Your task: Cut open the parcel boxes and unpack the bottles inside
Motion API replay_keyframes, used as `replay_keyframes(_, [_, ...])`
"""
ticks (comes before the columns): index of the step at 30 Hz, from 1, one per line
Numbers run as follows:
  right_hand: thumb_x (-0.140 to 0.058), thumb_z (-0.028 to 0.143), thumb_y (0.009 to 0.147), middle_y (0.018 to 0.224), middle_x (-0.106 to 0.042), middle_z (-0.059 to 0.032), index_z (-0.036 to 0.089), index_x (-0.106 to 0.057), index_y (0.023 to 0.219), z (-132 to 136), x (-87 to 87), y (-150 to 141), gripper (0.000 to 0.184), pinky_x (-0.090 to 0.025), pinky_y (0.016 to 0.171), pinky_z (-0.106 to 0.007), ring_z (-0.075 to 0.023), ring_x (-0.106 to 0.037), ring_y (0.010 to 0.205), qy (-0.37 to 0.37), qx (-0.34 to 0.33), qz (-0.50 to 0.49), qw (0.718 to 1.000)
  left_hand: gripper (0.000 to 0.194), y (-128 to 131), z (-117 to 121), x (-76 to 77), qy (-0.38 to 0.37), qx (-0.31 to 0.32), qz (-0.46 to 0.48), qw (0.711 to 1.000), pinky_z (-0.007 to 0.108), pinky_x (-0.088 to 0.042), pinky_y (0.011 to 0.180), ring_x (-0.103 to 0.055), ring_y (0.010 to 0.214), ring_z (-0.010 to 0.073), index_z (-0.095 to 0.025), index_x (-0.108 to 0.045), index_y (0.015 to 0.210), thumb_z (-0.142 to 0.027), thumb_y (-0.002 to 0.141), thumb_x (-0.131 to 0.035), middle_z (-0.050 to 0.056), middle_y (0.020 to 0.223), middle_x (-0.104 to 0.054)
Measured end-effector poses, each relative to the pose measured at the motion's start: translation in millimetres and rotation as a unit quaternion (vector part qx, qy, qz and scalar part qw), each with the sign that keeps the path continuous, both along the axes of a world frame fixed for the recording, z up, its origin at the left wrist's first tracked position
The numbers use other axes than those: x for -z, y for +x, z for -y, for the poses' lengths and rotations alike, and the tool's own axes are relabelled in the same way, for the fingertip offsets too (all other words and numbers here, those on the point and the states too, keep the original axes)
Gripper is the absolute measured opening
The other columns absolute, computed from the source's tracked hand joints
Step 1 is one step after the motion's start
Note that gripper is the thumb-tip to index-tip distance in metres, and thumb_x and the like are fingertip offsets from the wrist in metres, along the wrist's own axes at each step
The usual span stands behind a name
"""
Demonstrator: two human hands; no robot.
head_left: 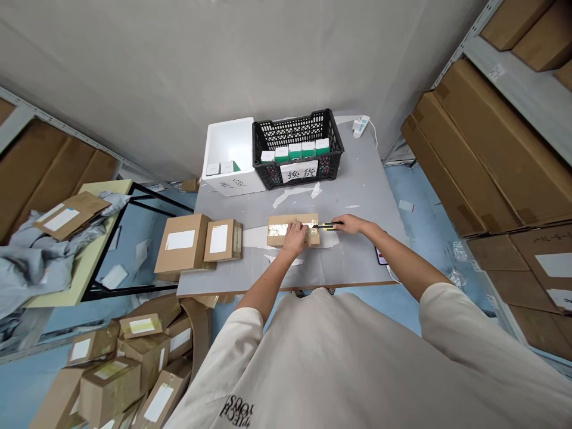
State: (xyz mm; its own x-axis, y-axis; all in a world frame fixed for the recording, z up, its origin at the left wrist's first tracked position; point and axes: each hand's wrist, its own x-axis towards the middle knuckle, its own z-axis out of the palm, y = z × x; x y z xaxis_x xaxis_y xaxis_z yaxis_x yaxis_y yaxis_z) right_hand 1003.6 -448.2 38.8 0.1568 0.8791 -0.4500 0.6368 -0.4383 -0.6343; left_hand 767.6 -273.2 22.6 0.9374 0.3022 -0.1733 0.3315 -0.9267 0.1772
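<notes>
A small cardboard box [277,230] with shiny tape along its top lies on the table in front of me. My left hand [294,238] is pressed onto the box's top, fingers bent, holding it in place. Closed around a black and yellow box cutter [327,226] is my right hand [351,223], just right of the box. The cutter points left, its front end over the box's right part near my left fingers. Whether the blade touches the tape is too small to tell.
Two labelled cartons [218,239] stand left on the grey table [357,179]. Behind are a white foam box [230,138] and a black crate [297,126], both holding small boxes. A phone [381,256] lies right, a power strip [360,126] back right. Parcels [145,357] crowd the floor at left.
</notes>
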Motion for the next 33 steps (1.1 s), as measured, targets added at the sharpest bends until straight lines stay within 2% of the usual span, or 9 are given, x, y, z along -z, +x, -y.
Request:
replay_keyframes(4, [-0.051,0.054,0.095,0.072,-0.065,0.0011,0.021,-0.073,0.108,17.4,15.7,-12.3,0.042,-0.044,0.064,-0.024,-0.0152,-0.057,0.066,0.004,0.054,-0.103,0.993,0.057,0.7,-1.4,0.7,-0.016,-0.005,-0.001,1.000,0.051,-0.028,0.122,-0.061,0.119,0.0326,-0.024,-0.059,0.122,-0.036,0.074,-0.087,0.012,0.126,-0.057])
replay_keyframes(7, [-0.053,0.058,0.094,0.072,-0.064,0.0008,0.021,-0.072,0.112,29.6,24.8,-19.8,0.046,-0.043,0.060,-0.024,-0.0148,-0.056,0.063,0.003,0.095,-0.146,0.985,0.057,0.0,-1.1,-0.4,-0.020,-0.004,0.003,1.000,0.051,-0.031,0.120,-0.060,0.119,0.0332,-0.023,-0.059,0.122,-0.037,0.075,-0.086,0.013,0.126,-0.058])
replay_keyframes(11, [-0.056,0.059,0.092,0.075,-0.065,0.0005,0.020,-0.070,0.117,41.7,29.6,-21.2,0.048,-0.043,0.059,-0.023,-0.0143,-0.056,0.064,0.002,0.107,-0.201,0.974,0.056,-0.7,-0.6,-1.5,-0.018,-0.003,-0.001,1.000,0.052,-0.031,0.120,-0.060,0.120,0.0327,-0.025,-0.059,0.123,-0.038,0.075,-0.086,0.011,0.126,-0.058])
replay_keyframes(15, [-0.056,0.058,0.091,0.077,-0.065,0.0005,0.018,-0.070,0.117,41.3,29.2,-26.8,0.049,-0.044,0.061,-0.023,-0.0146,-0.058,0.068,0.014,0.125,-0.198,0.972,0.055,-1.0,-1.1,0.9,-0.015,-0.002,0.005,1.000,0.051,-0.029,0.121,-0.060,0.121,0.0327,-0.025,-0.059,0.123,-0.038,0.076,-0.085,0.011,0.127,-0.058])
replay_keyframes(20, [-0.054,0.054,0.091,0.070,-0.061,0.0021,0.018,-0.072,0.109,29.0,27.2,-42.0,0.044,-0.043,0.065,-0.025,-0.0160,-0.056,0.068,0.062,0.145,-0.132,0.979,0.055,-1.7,-2.7,2.1,-0.007,0.014,0.016,1.000,0.049,-0.025,0.124,-0.061,0.119,0.0316,-0.022,-0.060,0.126,-0.037,0.078,-0.084,0.012,0.124,-0.059])
replay_keyframes(28, [-0.056,0.058,0.092,0.069,-0.063,0.0011,0.020,-0.067,0.096,50.5,27.1,-48.2,0.040,-0.040,0.055,-0.023,-0.0139,-0.055,0.061,0.012,0.137,-0.204,0.969,0.052,-4.7,-0.9,-2.3,-0.008,0.008,0.018,1.000,0.049,-0.029,0.122,-0.062,0.117,0.0305,-0.026,-0.058,0.124,-0.036,0.079,-0.083,0.010,0.126,-0.058])
replay_keyframes(30, [-0.057,0.057,0.093,0.072,-0.065,0.0004,0.020,-0.066,0.097,45.1,28.8,-54.4,0.039,-0.042,0.055,-0.022,-0.0136,-0.058,0.062,0.019,0.158,-0.207,0.965,0.052,-4.2,-1.3,-2.6,-0.009,0.011,0.013,1.000,0.049,-0.027,0.123,-0.064,0.113,0.0295,-0.026,-0.058,0.124,-0.036,0.080,-0.082,0.010,0.127,-0.057])
replay_keyframes(33, [-0.059,0.055,0.093,0.082,-0.071,-0.0021,0.020,-0.063,0.097,32.7,31.8,-62.7,0.036,-0.044,0.055,-0.021,-0.0138,-0.062,0.066,0.050,0.223,-0.211,0.950,0.057,-3.0,-2.3,-4.2,-0.021,0.014,0.003,1.000,0.050,-0.025,0.124,-0.063,0.116,0.0309,-0.023,-0.057,0.128,-0.035,0.079,-0.082,0.012,0.128,-0.057])
